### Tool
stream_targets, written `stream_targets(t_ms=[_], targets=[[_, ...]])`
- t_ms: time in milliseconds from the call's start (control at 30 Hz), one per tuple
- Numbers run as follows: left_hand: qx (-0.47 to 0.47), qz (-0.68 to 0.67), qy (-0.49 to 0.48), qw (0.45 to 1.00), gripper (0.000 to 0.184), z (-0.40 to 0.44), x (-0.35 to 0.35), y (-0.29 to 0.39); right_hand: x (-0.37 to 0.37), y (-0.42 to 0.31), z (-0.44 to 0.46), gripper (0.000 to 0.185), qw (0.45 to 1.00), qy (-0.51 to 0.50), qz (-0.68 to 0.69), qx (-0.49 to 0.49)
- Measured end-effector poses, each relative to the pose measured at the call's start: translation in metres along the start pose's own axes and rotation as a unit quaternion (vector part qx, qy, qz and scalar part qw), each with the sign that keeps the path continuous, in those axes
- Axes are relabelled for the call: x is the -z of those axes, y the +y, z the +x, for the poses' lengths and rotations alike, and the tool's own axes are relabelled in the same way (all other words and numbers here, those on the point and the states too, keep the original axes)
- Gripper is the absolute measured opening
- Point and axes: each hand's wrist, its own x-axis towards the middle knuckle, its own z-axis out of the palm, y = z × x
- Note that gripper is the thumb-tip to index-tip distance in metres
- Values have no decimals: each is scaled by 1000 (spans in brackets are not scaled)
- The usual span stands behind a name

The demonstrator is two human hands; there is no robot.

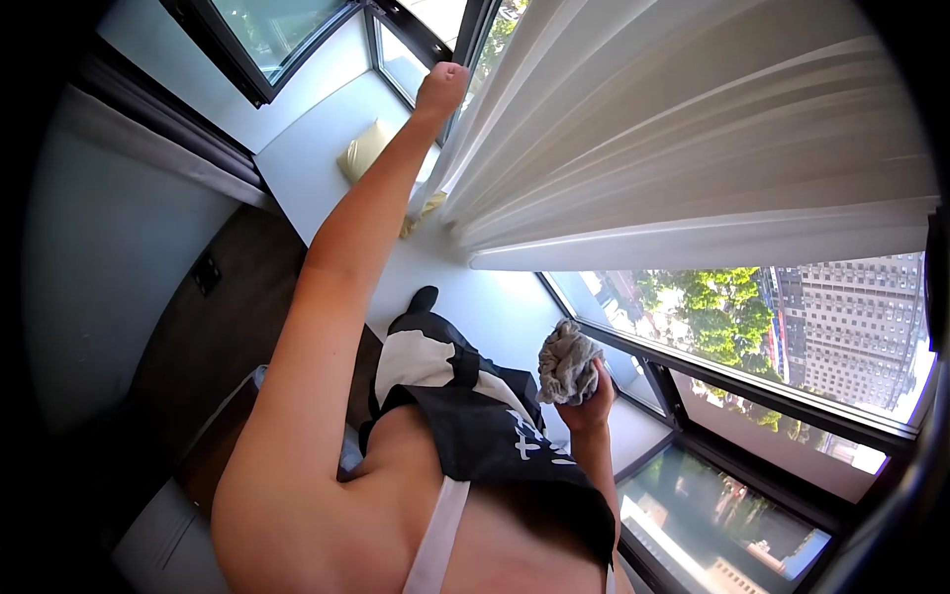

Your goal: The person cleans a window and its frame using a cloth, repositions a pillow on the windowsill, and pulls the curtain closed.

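My left arm is stretched far forward, and my left hand [443, 89] is closed at the dark window frame [483, 40], its fingers curled against the bar. The edge of a sheer white curtain [693, 129] hangs just to the right of that hand. Lower on the right, my right hand [592, 404] grips a crumpled grey cloth [569, 362], held near the glass of the side window. Part of the right hand is hidden behind the cloth. A black apron [495, 445] with white print covers my front.
My dark-shod foot [424, 298] rests on the white window ledge [396, 272]. A pale cushion [364, 148] lies further along it. An open window sash [267, 40] juts in at the top left, near a dark curtain [158, 129]. Trees [717, 312] and buildings show outside.
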Motion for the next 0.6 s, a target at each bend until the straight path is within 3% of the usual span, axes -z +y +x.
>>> stream_targets(t_ms=[33,100,133,200,233,267,333,367,467,600], targets=[[-5,-90,-23,996,40,5,-33,-2,0,4,-2,57,1000,0,13,9],[94,-185,-212,955,51,-21,-90,22,7,8,-5,57,999,17,32,13],[40,-155,-329,931,56,-59,-97,59,8,9,-9,57,999,20,35,16],[-1,-86,-455,886,61,-86,-150,68,7,11,-11,57,999,36,32,12],[68,-70,-506,857,60,-103,-161,86,7,12,-13,56,999,38,35,9],[-52,-137,-523,839,58,-116,-170,86,12,12,-15,56,998,40,37,15],[-86,-102,-532,836,50,-119,-176,87,22,15,-19,55,997,66,24,26],[-107,-88,-486,863,46,-110,-179,74,22,15,-19,55,997,64,26,36],[-6,-148,-303,941,32,-76,-176,39,23,19,-22,53,994,82,25,73],[19,-186,-224,956,30,-49,-137,55,36,21,-24,51,992,84,41,83]])
